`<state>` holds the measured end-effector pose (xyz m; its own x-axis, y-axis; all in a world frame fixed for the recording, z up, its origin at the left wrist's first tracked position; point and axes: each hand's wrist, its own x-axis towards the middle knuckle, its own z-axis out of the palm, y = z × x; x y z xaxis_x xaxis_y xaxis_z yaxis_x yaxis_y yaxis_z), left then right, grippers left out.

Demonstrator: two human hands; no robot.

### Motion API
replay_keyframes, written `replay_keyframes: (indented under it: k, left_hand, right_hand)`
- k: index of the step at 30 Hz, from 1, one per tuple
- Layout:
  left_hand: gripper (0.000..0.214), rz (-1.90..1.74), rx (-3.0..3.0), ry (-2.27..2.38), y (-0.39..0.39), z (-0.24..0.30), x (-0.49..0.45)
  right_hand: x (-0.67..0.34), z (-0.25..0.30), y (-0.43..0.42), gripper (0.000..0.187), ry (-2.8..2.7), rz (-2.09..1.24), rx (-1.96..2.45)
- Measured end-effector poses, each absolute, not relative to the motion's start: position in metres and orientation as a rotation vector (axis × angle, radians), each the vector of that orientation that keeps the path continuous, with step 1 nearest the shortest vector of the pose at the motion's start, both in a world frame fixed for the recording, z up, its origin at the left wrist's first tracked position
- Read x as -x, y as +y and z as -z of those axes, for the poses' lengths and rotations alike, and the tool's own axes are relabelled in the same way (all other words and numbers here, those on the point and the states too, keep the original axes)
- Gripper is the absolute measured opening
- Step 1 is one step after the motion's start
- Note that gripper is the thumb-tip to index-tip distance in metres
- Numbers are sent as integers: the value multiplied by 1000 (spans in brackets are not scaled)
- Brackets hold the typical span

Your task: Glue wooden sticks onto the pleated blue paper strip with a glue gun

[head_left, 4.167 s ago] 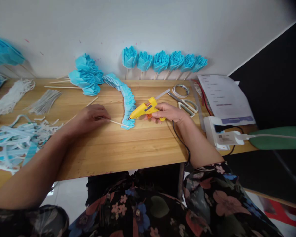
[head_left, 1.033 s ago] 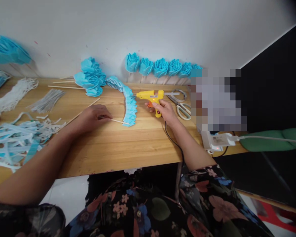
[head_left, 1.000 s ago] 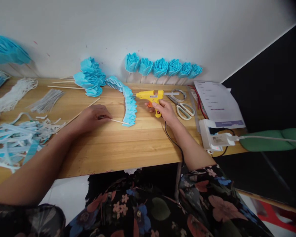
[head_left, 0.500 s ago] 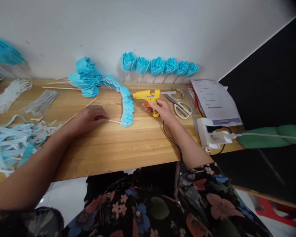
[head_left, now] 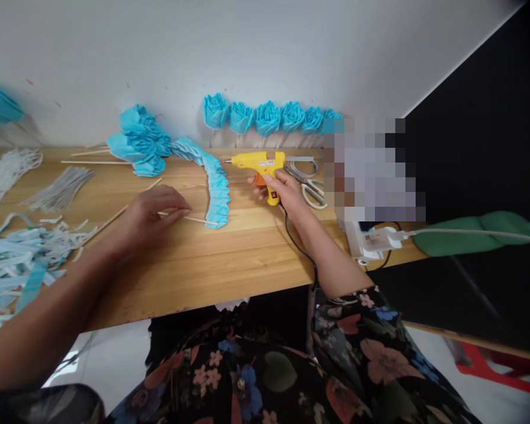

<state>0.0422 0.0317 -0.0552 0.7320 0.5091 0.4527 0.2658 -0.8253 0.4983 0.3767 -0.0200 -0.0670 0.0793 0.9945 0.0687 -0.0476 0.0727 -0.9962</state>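
Note:
My left hand pinches a thin wooden stick, whose tip lies on the near end of a pleated blue paper strip. The strip curves back across the table toward a cluster of blue paper flowers. In my right hand is a yellow hot glue gun with a glue stick in its back and a finger by the orange trigger. Its nozzle points left, above the strip and apart from it. White-handled scissors lie behind my right hand, partly hidden.
Several blue paper flowers on sticks lean along the wall. Paper scraps, grey ties and white strands lie at left. A white power strip and a green bottle-shaped object are at right.
The glue gun has lifted slightly off the pleated strip, its nozzle now clear of the edge. My left hand keeps the stick at the strip's near end. The view has shifted slightly.

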Motion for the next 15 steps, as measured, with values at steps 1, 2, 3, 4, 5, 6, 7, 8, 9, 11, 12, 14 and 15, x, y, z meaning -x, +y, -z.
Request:
replay_keyframes:
  k: [1,2,3,4,5,6,7,8,9,11,12,14,15]
  left_hand:
    - [22,-786,-2558,532,27,49,-49]
    - [22,-724,-2586,466,23,43,-58]
    - [24,-658,-2615,406,19,38,-68]
    - [27,-596,-2646,352,16,34,-80]
    - [31,-542,-2675,304,15,32,-94]
    - [34,-498,-2701,259,14,31,-110]
    - [36,-456,-2720,219,15,33,-128]
    - [37,-436,-2733,191,16,36,-147]
    - [37,-399,-2746,189,18,41,-167]
    - [38,-323,-2780,267,22,52,-208]
    - [37,-280,-2808,338,23,58,-228]
    - [35,-280,-2799,474,24,67,-265]
    - [38,-288,-2781,479,23,70,-282]
  right_hand:
    - [-378,63,-22,61,-1145,-1109,1146]
    - [-380,58,-24,61,-1147,-1091,1132]
    - [-382,53,-27,60,-1154,-1069,1117]
    - [-384,48,-30,60,-1162,-1046,1104]
    - [-386,43,-34,59,-1171,-1023,1093]
    - [-388,39,-37,59,-1179,-1006,1086]
    - [-389,35,-40,58,-1188,-997,1081]
    - [-390,31,-43,57,-1199,-999,1076]
    - [-390,29,-45,55,-1210,-1012,1063]
    - [-389,27,-48,50,-1218,-1054,1007]
    - [-389,26,-48,47,-1216,-1071,973]
    - [-389,27,-47,41,-1204,-1068,916]
    - [-389,27,-47,40,-1198,-1054,903]
